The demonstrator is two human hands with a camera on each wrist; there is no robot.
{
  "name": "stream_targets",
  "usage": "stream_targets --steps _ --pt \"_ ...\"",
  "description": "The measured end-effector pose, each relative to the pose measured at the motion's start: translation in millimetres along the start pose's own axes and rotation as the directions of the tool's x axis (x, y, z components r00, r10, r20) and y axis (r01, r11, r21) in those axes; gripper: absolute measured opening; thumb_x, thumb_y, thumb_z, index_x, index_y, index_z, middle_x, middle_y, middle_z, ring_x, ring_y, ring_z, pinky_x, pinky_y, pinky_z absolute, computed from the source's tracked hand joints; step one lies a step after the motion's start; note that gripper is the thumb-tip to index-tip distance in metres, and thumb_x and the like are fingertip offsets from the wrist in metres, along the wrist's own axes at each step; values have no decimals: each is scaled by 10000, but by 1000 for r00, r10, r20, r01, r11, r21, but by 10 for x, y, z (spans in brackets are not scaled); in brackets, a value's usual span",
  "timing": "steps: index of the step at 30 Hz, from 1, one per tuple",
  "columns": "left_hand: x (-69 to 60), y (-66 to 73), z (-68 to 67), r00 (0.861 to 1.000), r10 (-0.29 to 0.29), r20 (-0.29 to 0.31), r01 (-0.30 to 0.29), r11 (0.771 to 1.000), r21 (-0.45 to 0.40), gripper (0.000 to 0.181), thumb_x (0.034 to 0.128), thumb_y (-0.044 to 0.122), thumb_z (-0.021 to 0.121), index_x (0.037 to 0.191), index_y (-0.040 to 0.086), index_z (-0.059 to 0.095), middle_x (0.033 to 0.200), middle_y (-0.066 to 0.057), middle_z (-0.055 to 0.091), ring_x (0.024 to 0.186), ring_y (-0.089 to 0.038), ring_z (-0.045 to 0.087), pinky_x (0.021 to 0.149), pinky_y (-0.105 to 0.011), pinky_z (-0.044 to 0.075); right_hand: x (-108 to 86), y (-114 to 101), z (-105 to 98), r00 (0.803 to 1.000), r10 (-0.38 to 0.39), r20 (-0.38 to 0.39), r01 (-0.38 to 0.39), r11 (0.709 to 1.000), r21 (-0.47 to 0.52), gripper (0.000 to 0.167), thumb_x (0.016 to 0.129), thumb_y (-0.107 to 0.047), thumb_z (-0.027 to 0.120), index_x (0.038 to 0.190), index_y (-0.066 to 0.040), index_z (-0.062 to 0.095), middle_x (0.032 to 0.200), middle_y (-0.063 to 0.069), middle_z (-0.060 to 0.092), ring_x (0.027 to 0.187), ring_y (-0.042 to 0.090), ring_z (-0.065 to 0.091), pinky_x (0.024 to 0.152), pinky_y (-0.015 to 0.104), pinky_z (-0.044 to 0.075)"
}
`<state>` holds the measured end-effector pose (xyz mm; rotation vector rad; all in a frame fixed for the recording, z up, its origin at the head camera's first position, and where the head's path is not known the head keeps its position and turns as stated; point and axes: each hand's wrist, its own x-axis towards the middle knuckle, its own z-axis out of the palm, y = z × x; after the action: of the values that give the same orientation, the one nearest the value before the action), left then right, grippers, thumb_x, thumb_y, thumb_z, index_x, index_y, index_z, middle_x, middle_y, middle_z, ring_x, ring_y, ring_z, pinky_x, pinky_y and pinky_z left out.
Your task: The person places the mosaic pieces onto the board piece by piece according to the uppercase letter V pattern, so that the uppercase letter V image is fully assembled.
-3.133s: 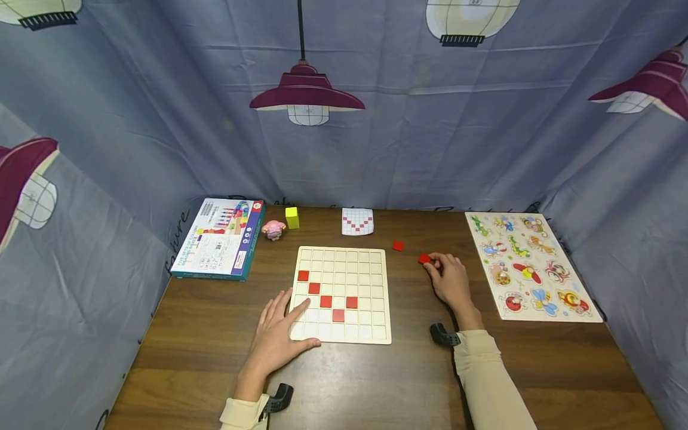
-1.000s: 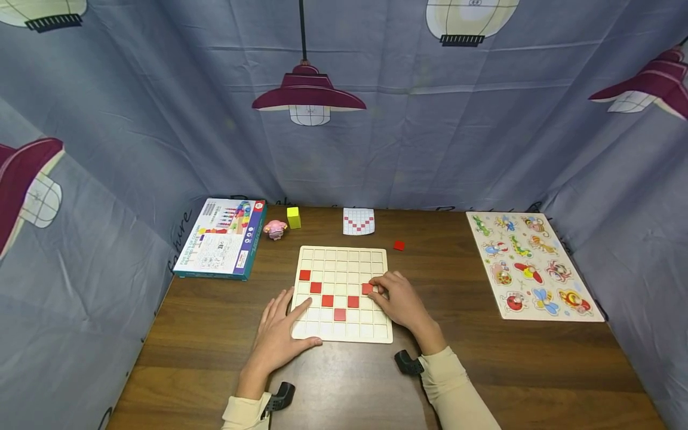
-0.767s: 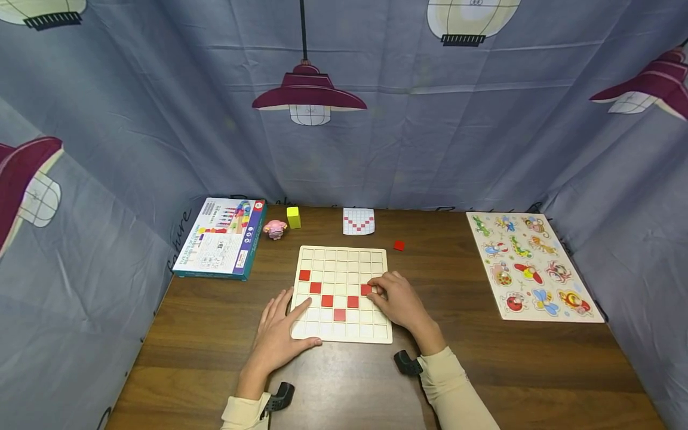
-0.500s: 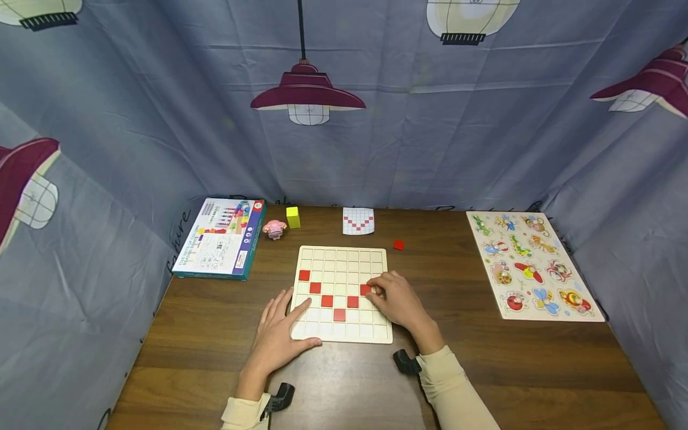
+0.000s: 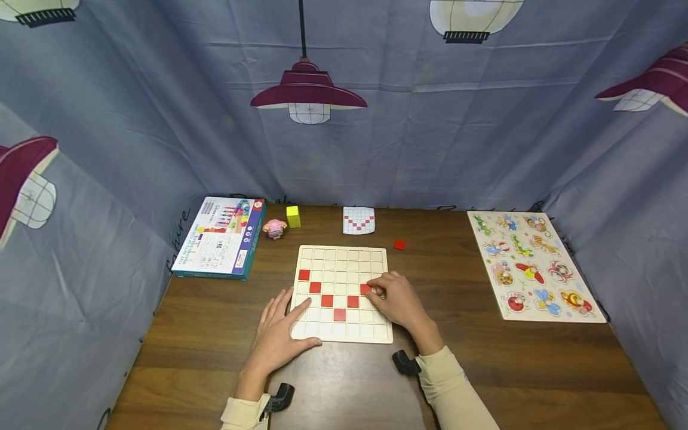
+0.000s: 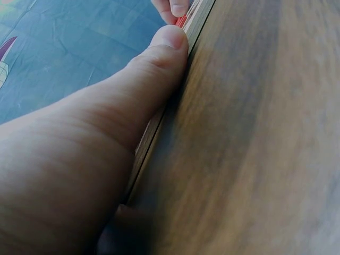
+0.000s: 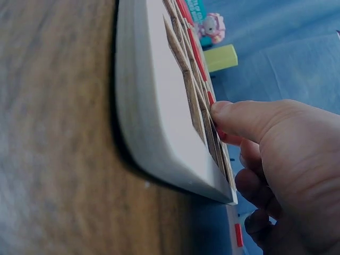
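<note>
A pale wooden grid board [image 5: 344, 267] lies flat on the table. My left hand [image 5: 275, 331] rests with spread fingers on its left side, the thumb by the front edge. Over the board's right part, my right hand [image 5: 399, 298] pinches a red square tile [image 5: 365, 289] between thumb and fingers, at a cell up and right of another red tile [image 5: 352, 301]. Several more red tiles lie in cells, stepping down from the left to a low red tile [image 5: 340, 315]. In the right wrist view the right thumb [image 7: 239, 118] is at the board's grid, and the fingertips are partly hidden.
Behind the board stands a small card [image 5: 358, 221] with a red V pattern. One loose red tile [image 5: 399, 245] lies beyond the right corner. A game box [image 5: 220, 239], pink figurine [image 5: 275, 229] and yellow block [image 5: 292, 217] are left; an insect picture board [image 5: 532, 266] is right.
My right hand has carried the red tile from the table at the right leftward onto the board, then shifted it slightly left. The left hand has stayed in place.
</note>
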<state>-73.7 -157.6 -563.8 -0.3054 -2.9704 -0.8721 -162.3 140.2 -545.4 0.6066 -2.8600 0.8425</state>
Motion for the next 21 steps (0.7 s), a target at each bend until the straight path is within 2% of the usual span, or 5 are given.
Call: stream_targets --steps 5,8,12,21 --pt "-6 7 -13 1000 -19 21 19 1000 -9 899 710 689 801 1482 302 550 1678 -128 281 1562 -363 220 1262 -590 145 -3 -12 -2 1000 6 2 -6 1000 9 183 857 -215 823 1010 -117 802 715 -108 534 774 104 456 711 289 419" --pt "-13 13 -14 999 -22 26 22 1000 -8 896 712 689 799 1482 304 550 1680 -127 279 1561 -363 220 1263 -588 145 -6 -16 3 1000 10 5 -10 1000 13 176 858 -214 822 1002 -115 801 711 -107 523 774 105 456 730 294 426" --pt "-17 11 -7 1000 -15 11 15 1000 -5 894 708 685 804 1476 300 558 1674 -129 295 1554 -367 240 1254 -598 165 -6 -18 15 1000 18 6 -18 1000 13 174 861 -210 818 1003 -112 800 714 -107 523 777 105 467 772 313 449" --pt "-9 -1 -2 1000 -16 6 16 1000 -7 890 712 694 797 1476 309 557 1676 -125 287 1554 -367 234 1250 -604 165 9 -25 14 998 63 13 -64 997 50 187 856 -190 822 1023 -108 802 738 -83 577 797 114 502 724 294 447"
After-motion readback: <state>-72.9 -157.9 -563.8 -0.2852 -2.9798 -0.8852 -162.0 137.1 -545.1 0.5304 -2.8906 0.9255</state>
